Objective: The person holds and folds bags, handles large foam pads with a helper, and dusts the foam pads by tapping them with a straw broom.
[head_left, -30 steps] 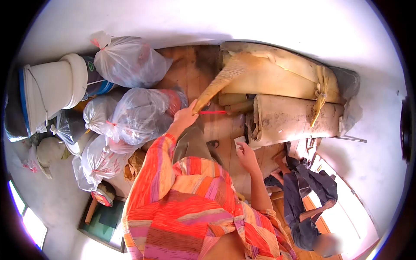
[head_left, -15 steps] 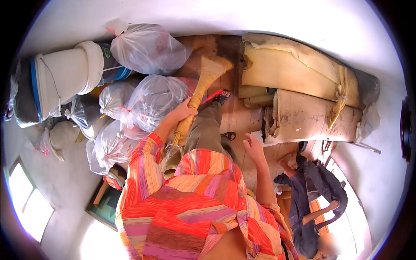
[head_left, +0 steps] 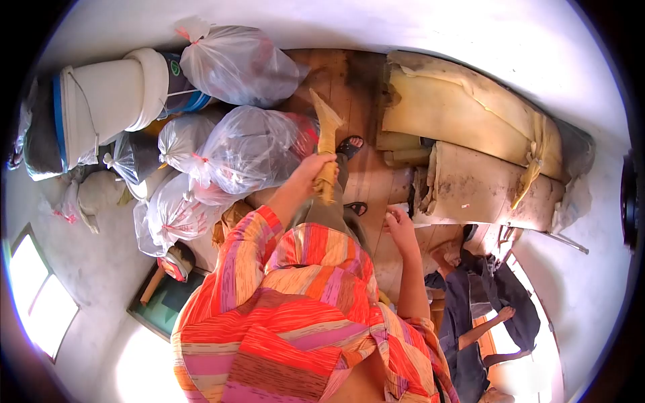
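My left hand (head_left: 313, 172) is wrapped around the handle of a short straw broom (head_left: 326, 131). The broom's bristle end points away from me and appears narrow, seen nearly edge-on, above the wooden floor near my sandaled foot (head_left: 351, 146). On the other side of my body, my right hand (head_left: 401, 230) is raised in the air with its fingers loosely bent and apart. Nothing shows in it. Beyond it lies the worn, rolled padding (head_left: 494, 183), with no contact that I can see.
Knotted plastic bags (head_left: 252, 144) crowd the left side, beside a white bucket (head_left: 104, 101). A folded yellowish foam pad (head_left: 463, 101) lies against the wall at right. Another person (head_left: 463, 336) in dark clothes sits at lower right. Wooden floorboards (head_left: 376, 174) run between the piles.
My left hand has moved right with the broom, which has turned from a broad fan to a narrow edge. My right hand has shifted slightly, its fingers more bent. The other person leans lower.
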`<state>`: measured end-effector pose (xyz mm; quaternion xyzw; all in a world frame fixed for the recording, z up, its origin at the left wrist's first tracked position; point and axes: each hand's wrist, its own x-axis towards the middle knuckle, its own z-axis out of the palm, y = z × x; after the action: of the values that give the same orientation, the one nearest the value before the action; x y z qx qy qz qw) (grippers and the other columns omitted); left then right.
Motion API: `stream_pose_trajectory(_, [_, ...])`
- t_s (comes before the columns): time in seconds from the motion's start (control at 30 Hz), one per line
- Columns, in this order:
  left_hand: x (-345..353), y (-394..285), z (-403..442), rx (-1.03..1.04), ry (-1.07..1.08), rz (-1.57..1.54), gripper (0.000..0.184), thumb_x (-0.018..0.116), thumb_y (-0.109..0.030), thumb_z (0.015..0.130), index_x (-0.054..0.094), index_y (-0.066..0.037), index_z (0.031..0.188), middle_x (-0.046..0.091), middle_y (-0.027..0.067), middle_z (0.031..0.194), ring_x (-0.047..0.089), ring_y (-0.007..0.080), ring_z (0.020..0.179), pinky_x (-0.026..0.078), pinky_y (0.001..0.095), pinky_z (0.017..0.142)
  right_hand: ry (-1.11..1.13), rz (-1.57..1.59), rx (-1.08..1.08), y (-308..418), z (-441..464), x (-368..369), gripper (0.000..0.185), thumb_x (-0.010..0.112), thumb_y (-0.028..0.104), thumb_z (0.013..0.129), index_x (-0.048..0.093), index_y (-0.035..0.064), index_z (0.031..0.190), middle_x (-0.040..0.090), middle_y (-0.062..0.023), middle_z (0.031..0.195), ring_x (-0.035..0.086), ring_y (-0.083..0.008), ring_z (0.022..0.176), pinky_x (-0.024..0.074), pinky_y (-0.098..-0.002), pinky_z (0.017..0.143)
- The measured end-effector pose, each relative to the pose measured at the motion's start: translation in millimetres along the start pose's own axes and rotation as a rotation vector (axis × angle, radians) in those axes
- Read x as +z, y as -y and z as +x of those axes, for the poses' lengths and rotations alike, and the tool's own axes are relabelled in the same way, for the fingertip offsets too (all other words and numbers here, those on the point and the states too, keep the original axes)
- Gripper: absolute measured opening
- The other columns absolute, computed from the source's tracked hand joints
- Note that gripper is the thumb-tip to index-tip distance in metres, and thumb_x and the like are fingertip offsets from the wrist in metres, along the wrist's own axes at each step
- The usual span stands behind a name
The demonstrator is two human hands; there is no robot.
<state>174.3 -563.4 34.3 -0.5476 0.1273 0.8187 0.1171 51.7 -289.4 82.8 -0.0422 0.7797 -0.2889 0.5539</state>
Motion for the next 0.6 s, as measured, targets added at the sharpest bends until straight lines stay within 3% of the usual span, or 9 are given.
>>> stream_pose_trajectory(0.07, [22.2,21.1,4.3,0.029,-0.072,0.004,0.019,0.058,-0.021,0.085,0.051,-0.004,0.09,0.055,0.0089,0.071,0.057,0.0181,0.058,0.05,0.0299,0.05,0.153,0.505,0.216,45.1,-5.9,2.4,0.036,0.054,0.026,0.089,0.048,0.0074,0.12,0.057,-0.0068,0.098,0.058,-0.0176,0.083,0.0511,-0.0334,0.067])
stream_pose_trajectory(0.13, [29.9,50.3,29.9,0.174,-0.339,0.025,0.022,0.057,-0.023,0.085,0.051,-0.002,0.088,0.054,0.0094,0.075,0.057,0.0201,0.061,0.049,0.0327,0.051,0.273,0.621,0.292,77.8,-1.0,11.0,0.042,0.054,0.027,0.089,0.043,0.0081,0.125,0.057,-0.0076,0.099,0.057,-0.0186,0.086,0.0516,-0.0344,0.068])
stream_pose_trajectory(0.23, [49.6,65.3,72.5,0.24,-0.427,-0.038,0.023,0.056,-0.025,0.086,0.052,-0.002,0.09,0.053,0.0085,0.078,0.056,0.0221,0.063,0.048,0.037,0.052,0.418,0.646,0.376,112.4,14.9,28.9,0.045,0.055,0.027,0.088,0.039,0.0084,0.125,0.057,-0.008,0.096,0.057,-0.0182,0.085,0.0527,-0.0341,0.068])
stream_pose_trajectory(0.3, [55.7,55.5,97.0,0.18,-0.374,-0.127,0.024,0.055,-0.026,0.086,0.052,-0.003,0.091,0.053,0.0084,0.077,0.056,0.0227,0.062,0.047,0.039,0.052,0.44,0.542,0.384,115.8,41.7,29.3,0.041,0.056,0.026,0.088,0.041,0.0079,0.121,0.057,-0.0076,0.093,0.057,-0.0167,0.081,0.0532,-0.0327,0.068])
stream_pose_trajectory(0.37, [64.7,42.5,114.3,0.12,-0.319,-0.227,0.024,0.055,-0.027,0.086,0.053,-0.004,0.091,0.053,0.0083,0.077,0.055,0.0232,0.062,0.046,0.0411,0.052,0.524,0.652,0.38,96.7,85.9,15.9,0.027,0.056,0.026,0.089,0.048,0.0074,0.107,0.056,-0.0035,0.086,0.057,-0.0123,0.067,0.052,-0.0275,0.057])
stream_pose_trajectory(0.4, [70.4,33.7,120.4,0.068,-0.31,-0.281,0.025,0.055,-0.029,0.085,0.053,-0.005,0.091,0.053,0.0087,0.076,0.055,0.024,0.063,0.046,0.0424,0.054,0.541,0.586,0.35,110.7,96.9,6.5,0.023,0.058,0.024,0.088,0.049,0.0079,0.101,0.052,0.0008,0.076,0.049,-0.0059,0.054,0.0453,-0.0213,0.05])
stream_pose_trajectory(0.43, [75.7,26.4,125.3,0.015,-0.299,-0.332,0.026,0.055,-0.031,0.085,0.052,-0.006,0.09,0.053,0.0091,0.076,0.054,0.0247,0.064,0.046,0.0438,0.056,0.539,0.581,0.35,118.7,106.3,0.8,0.023,0.058,0.024,0.088,0.049,0.0079,0.101,0.052,0.0008,0.076,0.049,-0.0059,0.054,0.0453,-0.0213,0.05])
stream_pose_trajectory(0.53, [83.3,3.8,144.6,0.075,-0.14,-0.653,0.021,0.055,-0.026,0.082,0.048,-0.006,0.084,0.052,0.0104,0.076,0.054,0.0255,0.071,0.048,0.0418,0.064,0.511,0.523,0.334,157.8,123.5,-18.9,0.023,0.06,0.025,0.087,0.049,0.0066,0.096,0.048,0.0003,0.077,0.031,-0.002,0.05,0.0311,-0.0155,0.044])
stream_pose_trajectory(0.6, [78.3,-14.2,163.2,0.212,-0.027,-0.853,0.014,0.052,-0.017,0.079,0.045,-0.005,0.082,0.051,0.01,0.077,0.054,0.0248,0.074,0.048,0.0389,0.068,0.574,0.565,0.354,167.9,149.1,-30.7,0.024,0.06,0.025,0.087,0.049,0.0062,0.096,0.049,-0.0011,0.078,0.032,-0.0017,0.05,0.0307,-0.0149,0.043])
